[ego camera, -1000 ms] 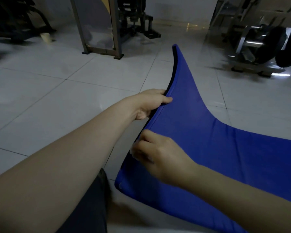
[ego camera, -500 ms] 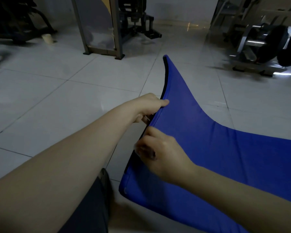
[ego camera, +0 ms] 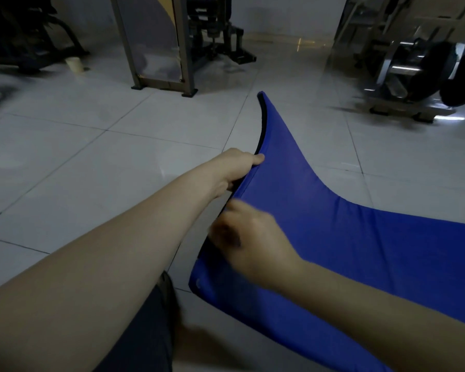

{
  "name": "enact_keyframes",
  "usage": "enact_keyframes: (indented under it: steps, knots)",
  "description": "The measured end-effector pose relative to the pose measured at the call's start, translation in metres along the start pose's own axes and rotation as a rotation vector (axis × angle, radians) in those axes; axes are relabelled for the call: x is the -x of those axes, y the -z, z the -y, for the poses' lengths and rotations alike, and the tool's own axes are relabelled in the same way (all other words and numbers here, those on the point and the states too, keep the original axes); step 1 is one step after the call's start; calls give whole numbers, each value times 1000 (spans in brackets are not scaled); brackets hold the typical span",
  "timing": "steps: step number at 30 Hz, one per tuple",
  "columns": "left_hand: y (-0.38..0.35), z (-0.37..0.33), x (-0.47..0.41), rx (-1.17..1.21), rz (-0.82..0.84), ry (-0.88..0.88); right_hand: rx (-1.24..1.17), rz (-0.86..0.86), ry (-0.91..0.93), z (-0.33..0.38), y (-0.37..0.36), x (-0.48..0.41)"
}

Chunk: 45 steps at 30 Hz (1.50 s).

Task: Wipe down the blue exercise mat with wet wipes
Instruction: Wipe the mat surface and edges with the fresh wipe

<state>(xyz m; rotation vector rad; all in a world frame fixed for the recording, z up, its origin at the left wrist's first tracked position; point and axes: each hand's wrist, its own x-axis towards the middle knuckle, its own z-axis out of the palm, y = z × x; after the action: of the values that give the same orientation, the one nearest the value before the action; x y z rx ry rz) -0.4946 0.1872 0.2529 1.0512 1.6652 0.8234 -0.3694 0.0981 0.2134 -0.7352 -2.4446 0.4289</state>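
The blue exercise mat (ego camera: 360, 251) lies on the tiled floor, and its left edge is lifted so that the far corner (ego camera: 262, 98) stands up and shows a black underside. My left hand (ego camera: 239, 167) grips that raised edge, thumb on the blue side. My right hand (ego camera: 253, 242) is blurred and sits lower on the same edge, with its fingers curled over it. No wet wipe is visible in either hand.
A metal frame (ego camera: 161, 49) stands on the floor at the back, with a paper cup (ego camera: 74, 65) to its left. Gym machines (ego camera: 414, 63) stand at the back right. My dark-clothed knee (ego camera: 145, 331) is at the bottom.
The mat's raised far corner has dropped a little and swung to the left. My right hand has slid slightly up along the edge and is now blurred. My left hand keeps its grip.
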Motion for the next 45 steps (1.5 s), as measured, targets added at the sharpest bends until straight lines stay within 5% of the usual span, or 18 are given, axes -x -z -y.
enact_keyframes:
  steps: [4,7,11,20,28,36,41,45]
  knots:
    - [2,-1,3,26,45,4,130,23,146,-9,3,-5]
    - [3,-1,5,40,96,-14,180,-229,-60,-44,26,-32]
    - [-1,0,2,32,65,-17,171,-315,-195,-52,30,-38]
    - [4,2,0,79,56,12,102,120,286,9,-6,10]
    - [2,3,-5,64,31,-4,188,-305,-127,-46,25,-26]
    - [5,7,-5,99,35,-4,176,210,320,21,-10,13]
    - [6,4,3,20,234,55,283,-164,1,-33,21,-23]
    - [8,5,13,-231,360,119,281,-189,-127,-45,21,-22]
